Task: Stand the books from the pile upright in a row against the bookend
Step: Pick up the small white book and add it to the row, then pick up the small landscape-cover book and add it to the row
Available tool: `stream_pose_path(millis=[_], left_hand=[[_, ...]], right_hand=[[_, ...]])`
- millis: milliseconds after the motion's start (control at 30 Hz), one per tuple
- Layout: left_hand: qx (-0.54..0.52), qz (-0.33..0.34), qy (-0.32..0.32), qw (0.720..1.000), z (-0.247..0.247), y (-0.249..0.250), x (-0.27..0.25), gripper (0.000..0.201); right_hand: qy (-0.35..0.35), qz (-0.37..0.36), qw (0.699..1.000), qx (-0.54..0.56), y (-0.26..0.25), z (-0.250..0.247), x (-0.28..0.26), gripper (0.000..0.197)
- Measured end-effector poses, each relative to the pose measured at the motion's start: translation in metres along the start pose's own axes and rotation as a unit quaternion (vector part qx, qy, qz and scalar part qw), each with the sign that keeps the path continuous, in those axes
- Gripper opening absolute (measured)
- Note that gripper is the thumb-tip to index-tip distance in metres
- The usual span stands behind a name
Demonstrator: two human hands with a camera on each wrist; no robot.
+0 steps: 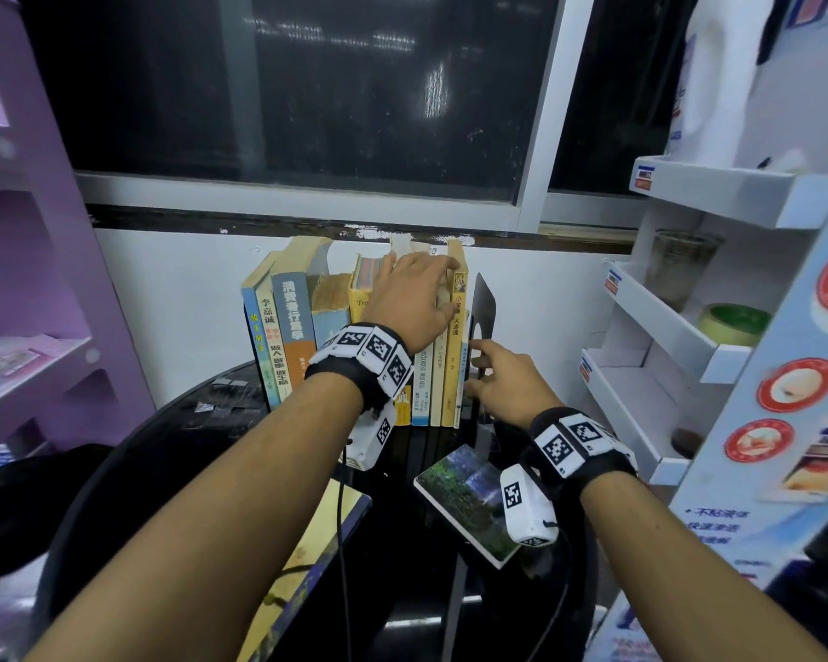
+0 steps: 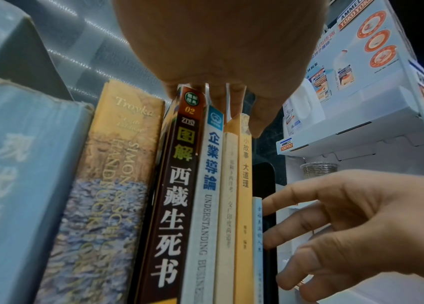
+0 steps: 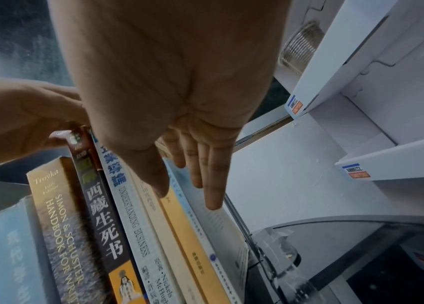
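Observation:
A row of upright books [image 1: 288, 327] stands on the black round table [image 1: 192, 446], its right end beside a black bookend [image 1: 484, 303]. My left hand [image 1: 443, 286] holds the tops of the thin books at that end, fingers bent over them and thumb on the spines; the left wrist view shows the left hand [image 2: 231, 98] on those tops. My right hand [image 1: 486, 375] lays straight fingers on the cover of a short pale blue book [image 3: 205, 226], between it and the bookend [image 3: 247, 234]. Two books lie flat nearer me: a forest-cover one [image 1: 464, 504] and a yellow one [image 1: 307, 556].
White display shelves [image 1: 665, 336] stand close on the right, holding a glass [image 1: 679, 274] and a tape roll [image 1: 732, 322]. A purple shelf unit [image 1: 34, 327] is on the left. The white wall and a dark window are right behind the books.

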State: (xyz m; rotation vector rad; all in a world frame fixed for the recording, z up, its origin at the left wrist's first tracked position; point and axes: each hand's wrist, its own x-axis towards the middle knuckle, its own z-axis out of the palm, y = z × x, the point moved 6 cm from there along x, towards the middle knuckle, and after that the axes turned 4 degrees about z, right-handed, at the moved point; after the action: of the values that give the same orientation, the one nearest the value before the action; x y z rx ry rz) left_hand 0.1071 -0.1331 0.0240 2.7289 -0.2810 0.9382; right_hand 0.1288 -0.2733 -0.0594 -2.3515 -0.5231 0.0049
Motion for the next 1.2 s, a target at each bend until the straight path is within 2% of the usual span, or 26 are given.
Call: stream_pose_path(millis=[200, 333, 433, 533, 633, 867, 933, 1033, 1200], left_hand=[[0.004, 0.016, 0.005, 1.000, -0.003, 0.015, -0.023, 0.050], [0.017, 0.026, -0.038, 0.999, 0.005, 0.023, -0.040, 0.053], [0.004, 0.034, -0.078, 0.996, 0.016, 0.029, -0.055, 0.056], [-0.016, 0.022, -0.147, 0.989, 0.033, 0.033, -0.072, 0.062], [-0.054, -0.019, -0.230, 0.971, 0.053, 0.034, -0.089, 0.064], [-0.081, -0.094, -0.410, 0.904, 0.086, 0.039, -0.125, 0.063], [-0.086, -0.115, -0.443, 0.885, 0.095, 0.038, -0.134, 0.064], [-0.078, -0.128, -0.446, 0.883, 0.102, 0.041, -0.141, 0.070], [-0.024, -0.107, -0.443, 0.890, 0.103, 0.049, -0.139, 0.073]], right_hand=[[-0.049, 0.015, 0.998, -0.044, 0.001, -0.002, -0.020, 0.056], [-0.080, 0.029, 0.991, -0.099, 0.007, -0.002, -0.032, 0.051], [-0.110, 0.048, 0.982, -0.143, 0.013, 0.000, -0.041, 0.057], [-0.142, 0.067, 0.971, -0.179, 0.019, 0.003, -0.052, 0.064], [-0.166, 0.084, 0.961, -0.204, 0.026, 0.007, -0.062, 0.066], [-0.203, 0.126, 0.947, -0.216, 0.046, 0.017, -0.077, 0.061], [-0.208, 0.140, 0.942, -0.221, 0.051, 0.019, -0.080, 0.069], [-0.217, 0.150, 0.937, -0.230, 0.055, 0.024, -0.083, 0.077], [-0.215, 0.136, 0.933, -0.256, 0.053, 0.031, -0.084, 0.069]])
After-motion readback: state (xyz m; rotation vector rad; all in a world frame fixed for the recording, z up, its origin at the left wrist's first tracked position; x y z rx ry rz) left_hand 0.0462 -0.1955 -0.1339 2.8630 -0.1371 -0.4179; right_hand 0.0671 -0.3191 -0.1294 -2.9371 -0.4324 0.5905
